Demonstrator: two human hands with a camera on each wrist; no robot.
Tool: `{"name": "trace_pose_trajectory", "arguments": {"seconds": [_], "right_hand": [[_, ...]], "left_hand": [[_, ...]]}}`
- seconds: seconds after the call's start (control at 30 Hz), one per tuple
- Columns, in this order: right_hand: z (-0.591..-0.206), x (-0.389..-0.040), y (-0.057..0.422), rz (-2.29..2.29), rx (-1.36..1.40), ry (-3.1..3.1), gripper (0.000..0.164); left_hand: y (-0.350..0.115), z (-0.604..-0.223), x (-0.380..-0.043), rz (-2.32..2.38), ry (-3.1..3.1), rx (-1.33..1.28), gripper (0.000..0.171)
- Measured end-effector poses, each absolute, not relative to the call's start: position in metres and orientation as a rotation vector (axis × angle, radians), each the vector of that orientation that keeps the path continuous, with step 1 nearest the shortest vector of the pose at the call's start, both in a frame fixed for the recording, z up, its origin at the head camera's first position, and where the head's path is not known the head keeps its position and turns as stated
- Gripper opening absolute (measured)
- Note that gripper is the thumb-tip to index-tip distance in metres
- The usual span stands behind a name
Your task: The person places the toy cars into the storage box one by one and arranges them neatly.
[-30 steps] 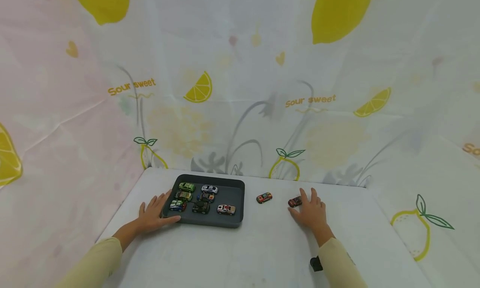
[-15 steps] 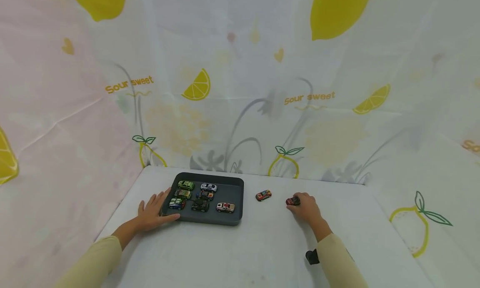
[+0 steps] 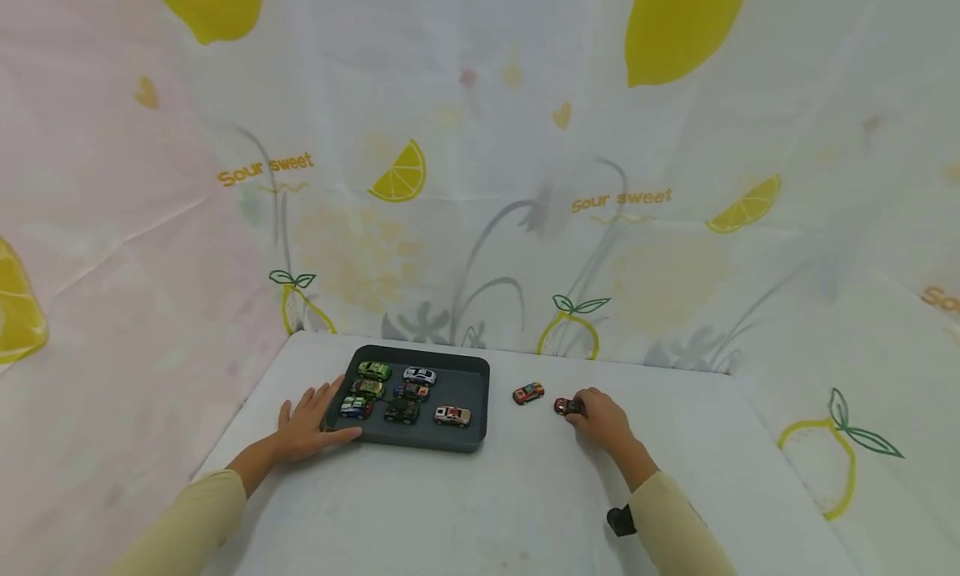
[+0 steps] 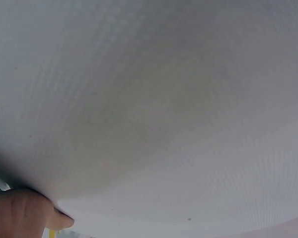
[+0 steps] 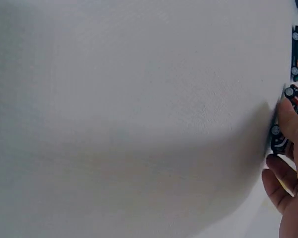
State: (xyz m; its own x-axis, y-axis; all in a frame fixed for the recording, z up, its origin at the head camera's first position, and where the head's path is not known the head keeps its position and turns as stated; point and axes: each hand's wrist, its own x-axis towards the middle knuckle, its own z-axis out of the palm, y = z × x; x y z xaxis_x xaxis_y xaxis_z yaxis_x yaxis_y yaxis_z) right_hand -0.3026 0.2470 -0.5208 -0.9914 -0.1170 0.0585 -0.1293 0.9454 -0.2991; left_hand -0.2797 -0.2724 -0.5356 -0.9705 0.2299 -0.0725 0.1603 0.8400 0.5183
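Observation:
In the head view my right hand [image 3: 606, 426] pinches a dark red toy car [image 3: 567, 406] close over the white table, thumb on its near side. The right wrist view shows the thumb [image 5: 288, 119] across the side of that black-and-red car [image 5: 278, 139]. Just left of it stands an orange-red toy car [image 3: 528, 393]. My left hand [image 3: 303, 426] rests spread at the left edge of a dark grey tray [image 3: 450, 444], its thumb along the front rim. Only part of the left hand [image 4: 20, 213] enters the left wrist view.
Several toy cars sit in the tray, mostly on its left side; a white-and-red car [image 3: 452, 416] stands nearer its right front. The white table [image 3: 450, 518] meets a lemon-print cloth backdrop [image 3: 480, 251] behind. A black item [image 3: 621, 522] shows by the right sleeve.
My right hand has closed its fingers on the dark red car and moved it left, toward the orange-red car. The left hand and the tray have stayed in place.

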Motion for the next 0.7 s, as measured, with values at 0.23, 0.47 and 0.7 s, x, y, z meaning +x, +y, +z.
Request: {"name": "trace_pose_trajectory", "arguments": {"seconds": [0.23,0.47,0.7], "right_hand": [[-0.511,-0.308,0.230,0.561,0.178,-2.944,0.031],[-0.497,-0.317,0.199,0.632,0.294,-2.871,0.030],[-0.492,-0.324,0.168,0.621,0.361,-2.875,0.029]], "left_hand": [[-0.274,-0.539,-0.281,0.788,2.899,0.302,0.105],[-0.275,-0.538,-0.281,0.801,2.904,0.297,0.104],[-0.272,-0.540,-0.281,0.789,2.906,0.273,0.106]]}}
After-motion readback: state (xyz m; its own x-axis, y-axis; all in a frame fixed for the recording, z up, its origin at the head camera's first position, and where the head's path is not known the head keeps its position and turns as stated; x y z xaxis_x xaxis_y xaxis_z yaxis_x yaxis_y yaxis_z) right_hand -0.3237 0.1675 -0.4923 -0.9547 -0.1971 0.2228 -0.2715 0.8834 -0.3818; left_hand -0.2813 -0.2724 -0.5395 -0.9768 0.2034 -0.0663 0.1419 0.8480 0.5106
